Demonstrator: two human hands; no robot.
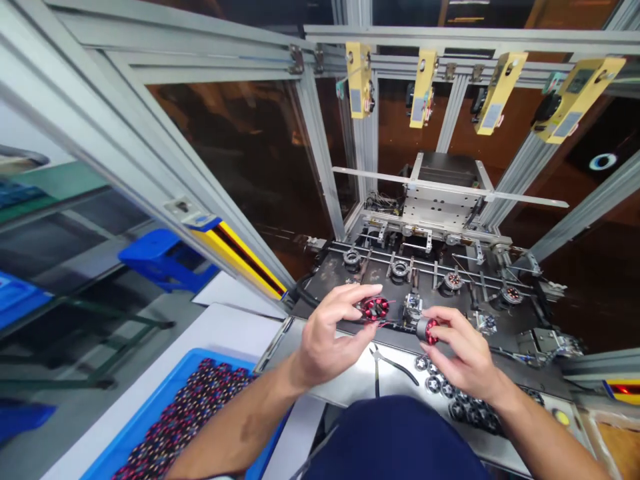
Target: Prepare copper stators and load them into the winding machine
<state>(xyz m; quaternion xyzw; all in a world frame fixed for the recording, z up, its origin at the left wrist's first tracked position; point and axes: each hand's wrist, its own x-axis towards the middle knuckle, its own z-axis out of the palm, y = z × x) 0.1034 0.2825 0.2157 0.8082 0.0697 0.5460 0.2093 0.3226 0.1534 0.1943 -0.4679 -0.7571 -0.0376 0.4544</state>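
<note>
My left hand (327, 337) pinches a small red wound motor stator (375, 308) between thumb and fingers, held above the front of the machine bed. My right hand (463, 347) grips a small grey and red motor part (428, 329) at its fingertips, just right of the stator. Both hands hover over the dark fixture plate (340, 273), where round nests on rails hold several similar motor parts (453, 281).
Slim pliers (387, 363) and several dark round parts (467, 410) lie on the metal shelf below my hands. A blue tray (145, 420) of red and black stators sits at lower left. Aluminium frame posts and yellow hanging units (359, 80) surround the machine.
</note>
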